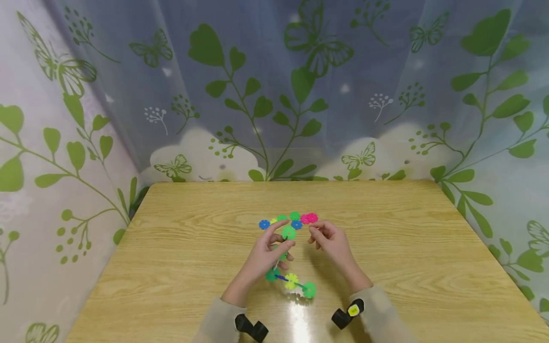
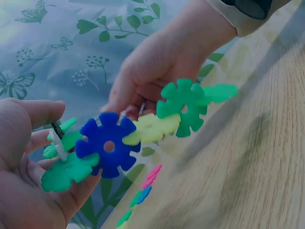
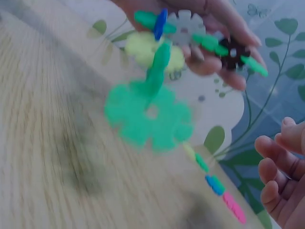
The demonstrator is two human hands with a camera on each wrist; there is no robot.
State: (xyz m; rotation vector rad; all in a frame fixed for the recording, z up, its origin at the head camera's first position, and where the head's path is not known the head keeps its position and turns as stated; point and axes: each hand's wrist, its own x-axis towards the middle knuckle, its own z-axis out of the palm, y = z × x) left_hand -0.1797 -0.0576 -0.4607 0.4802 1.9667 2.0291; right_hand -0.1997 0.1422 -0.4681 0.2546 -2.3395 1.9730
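Observation:
My left hand (image 1: pixel 262 255) holds a chain of interlocking flower-shaped plastic discs (image 1: pixel 291 281), with thumb and fingers at its upper end. A green disc (image 1: pixel 289 233) shows between thumb and forefinger there. A black disc (image 3: pixel 233 53) and a white disc (image 3: pixel 187 28) sit near the held end. From there the chain hangs above the table through a blue disc (image 2: pixel 108 145), a yellow disc (image 2: pixel 151 129) and green discs (image 2: pixel 185 107). To the right, apart from the chain, my right hand (image 1: pixel 333 243) hovers with fingers loosely bent; nothing shows between them.
Beyond the hands, several loose discs lie in a row on the wooden table (image 1: pixel 193 238): a blue disc (image 1: pixel 264 224) on the left, green ones, another blue disc (image 1: pixel 296 225) and pink discs (image 1: pixel 312 217) on the right. A patterned curtain (image 1: pixel 266 95) hangs behind the table.

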